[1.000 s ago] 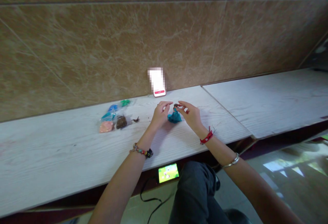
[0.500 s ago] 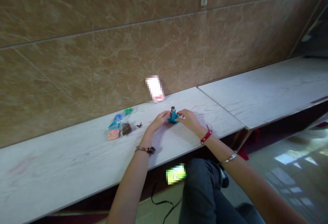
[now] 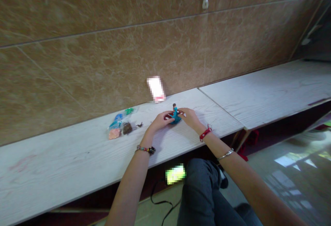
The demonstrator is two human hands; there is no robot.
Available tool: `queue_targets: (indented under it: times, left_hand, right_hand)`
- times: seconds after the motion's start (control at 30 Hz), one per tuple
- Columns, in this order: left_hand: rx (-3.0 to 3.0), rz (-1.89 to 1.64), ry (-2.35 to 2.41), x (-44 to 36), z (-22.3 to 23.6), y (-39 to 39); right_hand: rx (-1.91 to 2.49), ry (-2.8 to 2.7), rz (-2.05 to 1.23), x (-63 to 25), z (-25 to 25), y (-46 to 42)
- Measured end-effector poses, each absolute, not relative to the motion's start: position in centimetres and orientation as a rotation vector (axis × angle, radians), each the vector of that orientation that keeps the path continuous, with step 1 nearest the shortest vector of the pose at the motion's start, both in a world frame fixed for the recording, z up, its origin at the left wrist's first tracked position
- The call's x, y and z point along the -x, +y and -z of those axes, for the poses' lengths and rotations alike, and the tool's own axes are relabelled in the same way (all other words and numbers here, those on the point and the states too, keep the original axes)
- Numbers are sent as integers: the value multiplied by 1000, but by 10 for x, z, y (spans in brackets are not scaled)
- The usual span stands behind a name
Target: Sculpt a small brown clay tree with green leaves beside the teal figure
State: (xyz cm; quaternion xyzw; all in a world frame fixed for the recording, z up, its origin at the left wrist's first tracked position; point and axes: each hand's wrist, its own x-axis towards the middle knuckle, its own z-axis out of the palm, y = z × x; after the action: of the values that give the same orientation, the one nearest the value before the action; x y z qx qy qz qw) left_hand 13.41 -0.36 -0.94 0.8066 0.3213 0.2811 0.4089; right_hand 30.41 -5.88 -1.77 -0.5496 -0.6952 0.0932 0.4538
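On the desk (image 3: pixel 85 153) stands a small figure (image 3: pixel 175 115), its head dark and its wide dress teal. The left hand (image 3: pixel 160 120) and the right hand (image 3: pixel 190 116) hold the dress from both sides; before, the left fingers were straighter.

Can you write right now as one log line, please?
left hand: at teal figure | right hand: at teal figure | phone: against wall | colored bags: on counter

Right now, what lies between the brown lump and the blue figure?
A small dark scrap near the brown lump, then the left hand at the figure, in the head view.
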Motion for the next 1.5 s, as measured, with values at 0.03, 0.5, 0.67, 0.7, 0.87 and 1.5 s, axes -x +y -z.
queue_targets:
  times: [0.03,0.5,0.67,0.7,0.87,1.5]
  left_hand:
    - [-2053,-724,832,-135,9,-4]
    - [-1892,-963,848,-140,9,-1]
    - [-1739,-991,804,-138,4,-1]
    - [-1722,-994,800,-138,3,-1]
    - [-1695,-1009,814,-138,2,-2]
    - [-2058,-1008,925,-146,5,-12]
  right_hand:
    - [1357,-1710,-226,-304,17,-59]
    - [1279,-1700,-224,-304,16,-57]
    - [1245,-1696,-233,-302,15,-57]
    - [1238,-1697,-235,-302,15,-58]
    - [1229,-1693,-233,-300,13,-59]
    - [1239,-1714,-160,-295,19,-60]
